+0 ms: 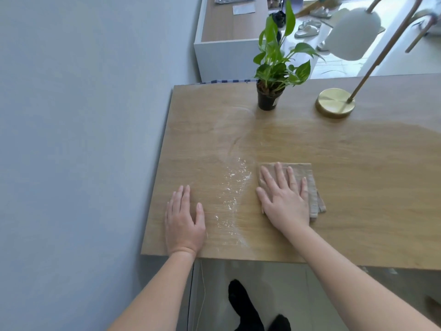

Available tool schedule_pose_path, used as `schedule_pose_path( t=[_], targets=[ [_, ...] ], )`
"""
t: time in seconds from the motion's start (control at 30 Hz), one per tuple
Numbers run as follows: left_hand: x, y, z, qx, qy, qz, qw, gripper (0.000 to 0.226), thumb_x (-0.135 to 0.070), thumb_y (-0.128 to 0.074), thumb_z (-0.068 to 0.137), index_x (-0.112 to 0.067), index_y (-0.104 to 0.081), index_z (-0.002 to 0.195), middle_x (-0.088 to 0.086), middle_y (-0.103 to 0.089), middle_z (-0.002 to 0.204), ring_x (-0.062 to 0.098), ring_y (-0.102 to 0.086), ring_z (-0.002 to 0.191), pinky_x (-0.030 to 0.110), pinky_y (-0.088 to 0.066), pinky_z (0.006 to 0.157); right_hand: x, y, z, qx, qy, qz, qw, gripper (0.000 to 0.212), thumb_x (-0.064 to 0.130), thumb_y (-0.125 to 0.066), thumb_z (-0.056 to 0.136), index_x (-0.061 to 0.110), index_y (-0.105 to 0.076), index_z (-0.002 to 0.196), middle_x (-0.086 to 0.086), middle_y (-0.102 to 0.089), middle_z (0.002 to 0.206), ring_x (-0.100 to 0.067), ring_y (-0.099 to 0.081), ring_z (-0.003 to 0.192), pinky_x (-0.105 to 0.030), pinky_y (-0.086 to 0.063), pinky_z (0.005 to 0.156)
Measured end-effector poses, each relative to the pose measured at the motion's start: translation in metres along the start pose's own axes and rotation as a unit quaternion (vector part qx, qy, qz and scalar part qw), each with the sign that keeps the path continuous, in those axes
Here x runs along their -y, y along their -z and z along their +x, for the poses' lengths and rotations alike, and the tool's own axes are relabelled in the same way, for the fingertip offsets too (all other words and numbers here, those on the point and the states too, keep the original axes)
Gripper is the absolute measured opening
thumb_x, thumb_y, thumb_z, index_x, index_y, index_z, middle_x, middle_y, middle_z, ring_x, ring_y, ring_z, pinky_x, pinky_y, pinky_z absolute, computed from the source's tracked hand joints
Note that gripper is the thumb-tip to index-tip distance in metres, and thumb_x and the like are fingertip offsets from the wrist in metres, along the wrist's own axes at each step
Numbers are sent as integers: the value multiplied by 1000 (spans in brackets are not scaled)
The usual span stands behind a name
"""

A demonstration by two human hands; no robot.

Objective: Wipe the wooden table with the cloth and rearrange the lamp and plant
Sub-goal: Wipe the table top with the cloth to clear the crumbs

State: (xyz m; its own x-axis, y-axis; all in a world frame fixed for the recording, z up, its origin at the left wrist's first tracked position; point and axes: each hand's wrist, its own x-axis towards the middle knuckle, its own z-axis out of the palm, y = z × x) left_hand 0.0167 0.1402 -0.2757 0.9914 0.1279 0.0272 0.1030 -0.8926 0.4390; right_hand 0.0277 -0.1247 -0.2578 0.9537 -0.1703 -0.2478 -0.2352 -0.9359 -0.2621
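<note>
Noting wooden worktop, white powder | we count one plant, one lamp | right hand flat on cloth, left hand flat, fingers released.

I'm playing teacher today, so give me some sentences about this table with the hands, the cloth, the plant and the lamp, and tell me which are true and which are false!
1. The right hand lies flat on the folded beige cloth. True.
2. The left hand is holding the potted plant. False: it rests flat on the wooden table, near its left edge, far from the plant.
3. White powdery specks lie on the table between the two hands. True.
4. The lamp's round base is black. False: it is brass-coloured.
5. The plant stands to the right of the lamp. False: it stands to the lamp's left, near the far edge.
</note>
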Motion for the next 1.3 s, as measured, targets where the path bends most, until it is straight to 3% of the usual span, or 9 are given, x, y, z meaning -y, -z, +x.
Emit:
schedule_pose_path(
  t=[0.13,0.2,0.33,0.47,0.7,0.87,1.03,1.2,1.3],
  targets=[
    [38,13,18,13,-25,56,998,67,-50,-29,106,-21,-36,166,-3,-30,174,19,-23,162,47,-21,132,-20,5,-23,31,123,-9,992,50,59,-10,112,65,5,160,29,12,172,-4,18,161,-45,11,132],
    [49,15,22,15,-20,85,996,68,-51,-28,106,-21,-32,167,-3,-27,175,18,-19,163,44,-15,134,-43,15,-20,33,135,-12,990,51,59,-7,111,66,5,160,34,11,171,1,16,160,-43,9,133],
    [47,12,22,19,-12,96,995,68,-52,-29,106,-24,-29,168,-6,-25,176,16,-16,164,41,-11,134,-51,30,22,0,37,21,999,53,61,-5,109,63,-7,162,31,0,173,1,8,161,-39,10,132],
    [46,11,24,18,-10,95,995,68,-52,-31,106,-25,-30,168,-7,-25,175,15,-16,164,42,-14,134,-6,36,86,-17,-27,75,997,52,56,-14,112,55,-22,164,29,-8,173,-3,1,163,-43,11,131],
    [49,12,25,15,-10,97,995,68,-52,-34,105,-25,-33,167,-7,-27,175,15,-19,163,43,-17,133,69,20,99,83,158,72,981,47,51,-16,114,60,-27,160,30,-13,172,2,1,161,-41,14,131],
    [46,15,24,14,-12,94,995,67,-52,-34,105,-25,-33,167,-7,-28,174,15,-19,163,44,-18,133,27,18,39,104,255,-23,961,48,57,-7,113,66,-2,160,37,7,170,6,18,158,-41,11,132],
    [47,15,24,11,-10,91,996,67,-52,-33,106,-25,-32,167,-7,-28,175,13,-17,163,42,-16,133,-12,42,53,77,186,-42,979,49,67,-4,109,71,6,156,32,7,172,1,14,160,-44,8,133],
    [48,15,24,11,-8,90,996,67,-52,-34,105,-26,-32,167,-7,-29,174,13,-17,163,41,-15,133,48,21,95,22,68,-12,997,54,66,-6,108,62,0,162,21,6,176,-11,9,164,-49,13,131],
    [48,14,24,7,-7,90,996,67,-51,-34,105,-26,-33,167,-7,-30,174,14,-18,163,41,-16,133,77,9,83,37,117,-5,992,53,64,-3,109,63,3,161,20,10,175,-14,10,164,-50,13,131]
  ],
)
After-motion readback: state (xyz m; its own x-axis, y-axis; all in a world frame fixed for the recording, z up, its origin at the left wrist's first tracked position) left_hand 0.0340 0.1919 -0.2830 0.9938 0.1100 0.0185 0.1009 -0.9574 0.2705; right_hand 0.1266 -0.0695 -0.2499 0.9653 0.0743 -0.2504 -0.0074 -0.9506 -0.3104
